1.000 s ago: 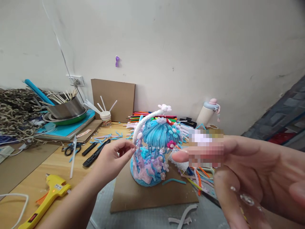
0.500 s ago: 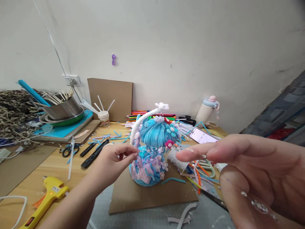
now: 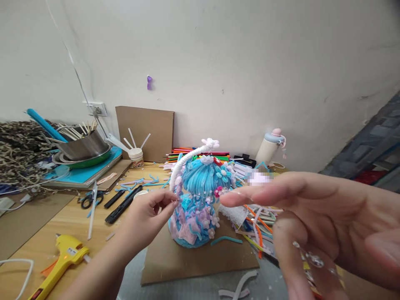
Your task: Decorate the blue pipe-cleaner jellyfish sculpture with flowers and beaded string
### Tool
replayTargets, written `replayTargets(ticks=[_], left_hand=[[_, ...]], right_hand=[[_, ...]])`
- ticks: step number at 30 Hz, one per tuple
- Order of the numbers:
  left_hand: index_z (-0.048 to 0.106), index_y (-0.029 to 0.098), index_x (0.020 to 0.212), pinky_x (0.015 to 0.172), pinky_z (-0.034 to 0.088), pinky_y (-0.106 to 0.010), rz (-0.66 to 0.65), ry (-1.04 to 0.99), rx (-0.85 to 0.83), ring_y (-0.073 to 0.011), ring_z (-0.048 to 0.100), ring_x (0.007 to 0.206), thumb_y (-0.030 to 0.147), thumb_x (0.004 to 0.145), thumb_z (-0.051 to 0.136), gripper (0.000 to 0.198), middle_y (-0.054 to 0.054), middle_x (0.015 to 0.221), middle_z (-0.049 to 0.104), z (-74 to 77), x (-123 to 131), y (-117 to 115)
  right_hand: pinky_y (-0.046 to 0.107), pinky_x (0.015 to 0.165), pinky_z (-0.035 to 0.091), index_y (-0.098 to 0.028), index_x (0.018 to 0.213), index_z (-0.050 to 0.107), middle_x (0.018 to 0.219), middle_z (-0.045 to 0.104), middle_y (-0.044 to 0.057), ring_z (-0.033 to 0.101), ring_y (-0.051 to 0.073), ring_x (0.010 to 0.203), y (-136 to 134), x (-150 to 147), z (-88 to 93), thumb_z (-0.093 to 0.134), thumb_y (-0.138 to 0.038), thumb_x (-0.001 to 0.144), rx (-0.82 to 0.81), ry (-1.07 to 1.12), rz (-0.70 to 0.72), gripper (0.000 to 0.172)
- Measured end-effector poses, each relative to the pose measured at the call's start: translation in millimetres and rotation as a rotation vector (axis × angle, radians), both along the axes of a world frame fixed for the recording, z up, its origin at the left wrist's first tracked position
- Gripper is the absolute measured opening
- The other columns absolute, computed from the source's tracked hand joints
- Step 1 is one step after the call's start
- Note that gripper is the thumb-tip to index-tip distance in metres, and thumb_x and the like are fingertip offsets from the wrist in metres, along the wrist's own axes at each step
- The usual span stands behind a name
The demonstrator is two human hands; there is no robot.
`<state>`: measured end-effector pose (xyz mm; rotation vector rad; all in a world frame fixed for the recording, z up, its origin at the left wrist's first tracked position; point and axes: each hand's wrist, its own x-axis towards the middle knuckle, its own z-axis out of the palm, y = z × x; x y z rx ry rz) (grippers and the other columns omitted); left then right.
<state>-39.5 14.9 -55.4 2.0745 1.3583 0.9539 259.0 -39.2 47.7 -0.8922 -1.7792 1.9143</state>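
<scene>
Nearest, at right: right hand (image 3: 328, 216), fingers apart, clear beads (image 3: 314, 260) against the thumb. Beyond, left hand (image 3: 146, 216), fingers pinched on white arch (image 3: 187, 158) of blue pipe-cleaner ornament (image 3: 203, 183), upright on cardboard sheet (image 3: 187, 262) mid-desk (image 3: 62, 221). Yellow glue gun (image 3: 64, 258) near left. Pan (image 3: 81, 146) and bottle (image 3: 268, 148) by the wall.

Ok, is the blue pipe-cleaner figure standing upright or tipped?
Upright. The blue pipe-cleaner figure stands on its base on the cardboard sheet, white arch on top; the left hand, pinched shut, touches its side.
</scene>
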Motion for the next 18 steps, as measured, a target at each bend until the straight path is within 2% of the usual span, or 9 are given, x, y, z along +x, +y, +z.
replayTargets(ticks=[1, 3, 8, 14, 18], left_hand=[[0.068, 0.02, 0.082, 0.054, 0.039, -0.022, 0.005, -0.008, 0.002, -0.0118, 0.054, 0.058, 0.035, 0.084, 0.056, 0.02, 0.002, 0.062, 0.062, -0.6, -2, -1], [0.068, 0.02, 0.083, 0.055, 0.04, -0.022, 0.018, -0.035, -0.002, -0.012, 0.054, 0.06, 0.037, 0.086, 0.055, 0.022, 0.002, 0.064, 0.062, -1.8, -6, -3], [0.067, 0.019, 0.085, 0.062, 0.044, -0.025, 0.05, -0.131, 0.014, -0.0149, 0.059, 0.071, 0.037, 0.085, 0.057, 0.021, -0.002, 0.077, 0.067, -3.7, -13, 2], [0.067, 0.018, 0.083, 0.062, 0.044, -0.027, 0.068, -0.12, 0.027, -0.0155, 0.059, 0.07, 0.035, 0.083, 0.058, 0.019, -0.003, 0.075, 0.066, -1.9, -15, 11], [0.067, 0.017, 0.08, 0.058, 0.043, -0.026, 0.069, -0.131, 0.027, -0.0141, 0.057, 0.063, 0.035, 0.082, 0.059, 0.02, -0.001, 0.068, 0.064, -1.2, -14, 15]], right_hand=[[0.016, 0.056, 0.053, -0.03, 0.141, 0.038, 0.092, 0.072, 0.007, 0.07, 0.023, 0.094, 2, -6, 5.8, 0.062, -0.059, 0.078, -0.043, 0.062, 0.077, 0.072], [0.018, 0.057, 0.054, -0.029, 0.141, 0.038, 0.097, 0.071, 0.006, 0.071, 0.022, 0.093, 5, -18, 16.5, 0.058, -0.054, 0.083, -0.099, 0.135, 0.119, 0.066], [0.016, 0.05, 0.052, -0.029, 0.135, 0.047, 0.102, 0.069, 0.005, 0.073, 0.02, 0.077, 13, -37, 32.0, 0.064, -0.044, 0.081, -0.137, 0.102, 0.072, 0.059], [0.014, 0.048, 0.052, -0.024, 0.131, 0.051, 0.091, 0.071, 0.006, 0.071, 0.023, 0.09, 18, -49, 37.9, 0.061, -0.034, 0.084, -0.146, 0.198, 0.062, 0.05], [0.016, 0.047, 0.052, -0.023, 0.129, 0.054, 0.098, 0.07, 0.007, 0.072, 0.023, 0.086, 19, -55, 41.3, 0.062, -0.032, 0.081, -0.077, 0.169, 0.019, 0.049]])
